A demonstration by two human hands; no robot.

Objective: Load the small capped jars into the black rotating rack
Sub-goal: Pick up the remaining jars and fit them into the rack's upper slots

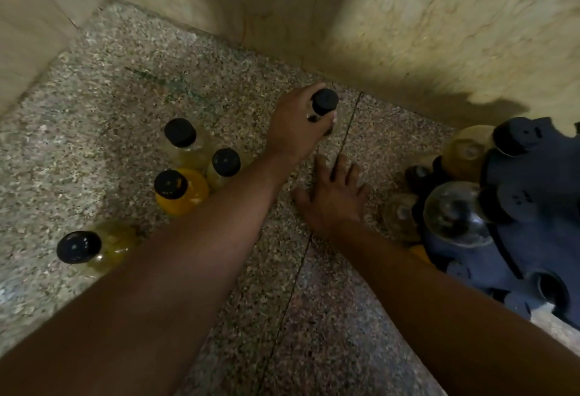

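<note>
Capped jar (324, 102) in curled grip of left hand (290, 128), right hand (334, 207) flat on floor (125, 107)

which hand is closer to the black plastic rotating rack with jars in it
Right. The right hand rests flat on the speckled stone floor just left of the black rotating rack; the left hand is farther off, gripping a small black-capped jar.
</note>
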